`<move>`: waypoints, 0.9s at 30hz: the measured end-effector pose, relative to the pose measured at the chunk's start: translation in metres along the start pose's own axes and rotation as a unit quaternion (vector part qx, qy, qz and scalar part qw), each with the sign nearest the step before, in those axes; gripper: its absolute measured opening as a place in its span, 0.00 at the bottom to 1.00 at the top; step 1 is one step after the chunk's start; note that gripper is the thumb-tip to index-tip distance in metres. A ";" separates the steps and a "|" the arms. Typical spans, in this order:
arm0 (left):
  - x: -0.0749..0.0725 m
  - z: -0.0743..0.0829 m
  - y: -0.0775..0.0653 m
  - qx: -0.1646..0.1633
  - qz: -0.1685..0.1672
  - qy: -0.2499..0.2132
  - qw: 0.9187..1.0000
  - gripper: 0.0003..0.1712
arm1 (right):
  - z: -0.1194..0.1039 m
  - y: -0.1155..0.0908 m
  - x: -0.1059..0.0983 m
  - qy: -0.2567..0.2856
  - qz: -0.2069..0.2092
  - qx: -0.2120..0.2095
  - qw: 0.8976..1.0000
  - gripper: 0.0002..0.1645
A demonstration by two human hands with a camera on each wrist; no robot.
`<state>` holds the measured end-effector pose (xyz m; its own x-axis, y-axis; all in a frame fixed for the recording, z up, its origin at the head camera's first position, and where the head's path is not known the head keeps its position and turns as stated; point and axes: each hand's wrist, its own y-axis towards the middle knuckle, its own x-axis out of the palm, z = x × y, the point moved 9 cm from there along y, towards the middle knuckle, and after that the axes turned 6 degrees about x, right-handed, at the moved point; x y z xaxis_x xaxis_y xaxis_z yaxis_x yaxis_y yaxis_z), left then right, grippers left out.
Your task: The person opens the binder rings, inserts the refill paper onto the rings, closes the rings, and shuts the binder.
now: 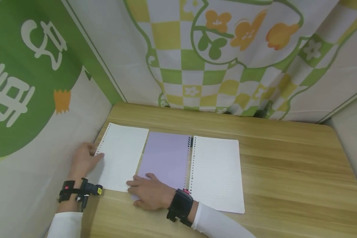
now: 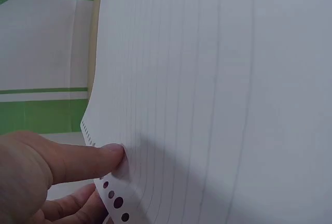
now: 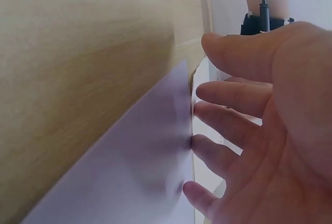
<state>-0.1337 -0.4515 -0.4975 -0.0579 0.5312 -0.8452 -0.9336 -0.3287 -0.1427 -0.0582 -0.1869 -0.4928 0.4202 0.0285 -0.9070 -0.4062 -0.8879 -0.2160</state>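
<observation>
A white lined loose-leaf sheet (image 1: 123, 155), with holes along its left edge, lies at the left of the table. At that edge my left hand (image 1: 84, 160) pinches it; in the left wrist view the thumb (image 2: 88, 161) is on top and the other fingers are beyond the holes. My right hand (image 1: 150, 191) is over the lower left corner of a purple cover (image 1: 166, 155), fingertips at the sheet's right edge. Its fingers are spread and slightly bent in the right wrist view, beside the purple cover (image 3: 140, 156). How firmly they touch is unclear.
Right of the purple cover lies a white lined page block (image 1: 217, 172), with binding holes down its left side. All rest on a wooden table (image 1: 294, 172). A patterned curtain (image 1: 220, 66) hangs behind, and a printed green-and-white wall panel (image 1: 86, 119) borders the left.
</observation>
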 end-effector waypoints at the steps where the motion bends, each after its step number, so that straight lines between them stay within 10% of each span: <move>1: -0.001 -0.002 0.000 -0.002 -0.003 -0.001 1.000 0.34 | 0.000 0.000 0.000 0.000 0.000 0.001 1.000 0.29; 20: 0.000 -0.022 -0.004 -0.044 -0.081 -0.099 0.991 0.30 | 0.016 0.000 -0.005 0.103 0.028 0.009 0.994 0.29; 27: -0.002 -0.025 -0.007 -0.043 -0.078 -0.080 0.993 0.32 | 0.043 -0.005 -0.022 0.251 0.083 0.038 0.964 0.27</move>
<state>-0.1185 -0.4694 -0.5077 0.0232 0.6954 -0.7183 -0.9024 -0.2947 -0.3144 -0.1008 -0.1634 -0.4871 0.6765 -0.3534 -0.6461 -0.5515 -0.8245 -0.1266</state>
